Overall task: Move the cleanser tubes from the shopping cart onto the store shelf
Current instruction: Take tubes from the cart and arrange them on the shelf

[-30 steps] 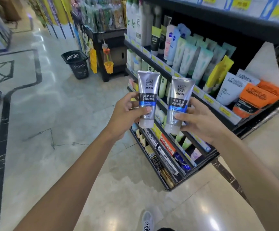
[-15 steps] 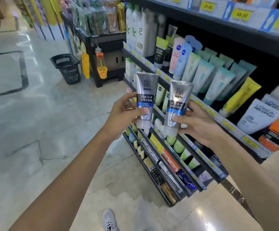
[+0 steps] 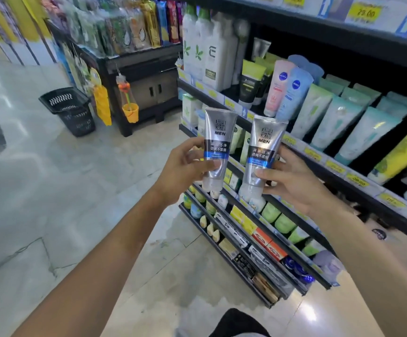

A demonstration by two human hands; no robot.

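The left hand [image 3: 185, 166] grasps one silver tube [image 3: 218, 147] near its lower end: the thumb lies across the front of the tube and the other fingers are curled behind it. The right hand [image 3: 292, 181] grasps a second silver tube [image 3: 262, 154] in the same way, with the thumb on the front near the cap and the fingers wrapped at the back. Both tubes stand upright with the white cap down and the flat crimped end up, and each shows the word MEN above a dark band with a blue stripe. They are side by side, near each other but not touching, the second one at 3 o'clock from the first.

The two tubes are held in the air in front of the store shelf [image 3: 343, 176], which fills the side from 12 to 4 o'clock. On the shelf, at 1 o'clock from the tubes, a pink tube [image 3: 279, 86] and a blue tube [image 3: 295, 93] lean back, and then a row of pale green tubes [image 3: 338, 120] goes toward 3 o'clock. White bottles [image 3: 212, 57] stand at 12 o'clock. Yellow price labels [image 3: 335, 167] run along the shelf edge. Below the hands, at 5 o'clock, lower shelves carry small boxes and jars.

At 9 o'clock from the left hand a black basket [image 3: 68, 110] stands on the shiny tiled floor [image 3: 51, 190]. The shopping cart is not in this view.
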